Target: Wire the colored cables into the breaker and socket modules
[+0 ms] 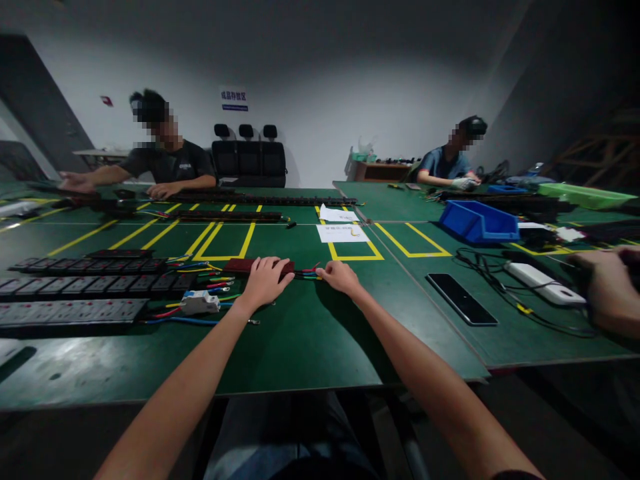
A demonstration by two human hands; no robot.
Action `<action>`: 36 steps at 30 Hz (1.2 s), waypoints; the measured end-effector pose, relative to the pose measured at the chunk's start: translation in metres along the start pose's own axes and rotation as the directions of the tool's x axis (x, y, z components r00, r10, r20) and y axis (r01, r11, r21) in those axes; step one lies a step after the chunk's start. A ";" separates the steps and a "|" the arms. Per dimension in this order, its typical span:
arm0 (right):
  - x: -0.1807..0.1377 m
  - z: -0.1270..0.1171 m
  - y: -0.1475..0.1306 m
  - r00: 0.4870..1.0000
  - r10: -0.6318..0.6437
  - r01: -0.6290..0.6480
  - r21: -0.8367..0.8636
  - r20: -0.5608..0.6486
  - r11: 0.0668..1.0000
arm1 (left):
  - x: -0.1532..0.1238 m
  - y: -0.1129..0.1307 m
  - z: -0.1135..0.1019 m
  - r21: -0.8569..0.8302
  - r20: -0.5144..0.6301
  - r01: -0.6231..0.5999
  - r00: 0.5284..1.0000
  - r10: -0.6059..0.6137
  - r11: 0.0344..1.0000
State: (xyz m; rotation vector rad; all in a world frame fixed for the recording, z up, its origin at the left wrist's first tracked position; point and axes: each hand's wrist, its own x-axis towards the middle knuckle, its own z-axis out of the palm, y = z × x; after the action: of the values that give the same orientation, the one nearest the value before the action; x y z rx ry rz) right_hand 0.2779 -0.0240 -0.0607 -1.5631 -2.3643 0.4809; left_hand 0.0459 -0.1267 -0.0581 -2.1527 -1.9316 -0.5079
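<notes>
My left hand (265, 280) lies over a dark red, narrow block (239, 266) on the green table (300, 340), its fingers spread across the top. From the block's right end run several thin coloured wires (306, 273), red, blue and green-yellow among them. Those wire ends are pinched between the thumb and fingers of my right hand (341, 277). Left of my hands are black power strips (95, 285) and a grey one (75, 312) in rows, with loose wires at their right ends. A small white-grey breaker (200, 302) sits among these wires.
A phone (461, 299), a white power bank (545, 283) with black cables and a blue bin (477, 222) are on the right. Paper sheets (343, 233) lie ahead. Another person's hand (607, 287) is at the right edge; two people (175, 163) (447, 160) sit across.
</notes>
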 end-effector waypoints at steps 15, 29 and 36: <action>0.001 -0.025 0.033 0.963 0.194 -0.192 0.026 -0.189 0.981 | 0.002 0.002 -0.005 -0.031 0.044 -0.005 0.999 0.006 1.000; -0.012 -0.012 0.009 0.984 -0.143 0.132 -0.099 -0.105 0.986 | 0.001 0.002 -0.002 -0.030 0.022 -0.007 1.000 0.007 1.000; -0.010 -0.008 0.013 0.986 -0.141 0.131 -0.108 -0.088 0.985 | 0.001 0.001 -0.001 -0.026 0.021 -0.010 1.000 0.011 1.000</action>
State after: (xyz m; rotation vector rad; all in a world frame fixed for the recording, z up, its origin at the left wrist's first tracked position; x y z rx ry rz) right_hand 0.2957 -0.0280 -0.0589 -1.4189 -2.4361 0.2540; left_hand 0.0465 -0.1258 -0.0569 -2.1921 -1.9341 -0.5134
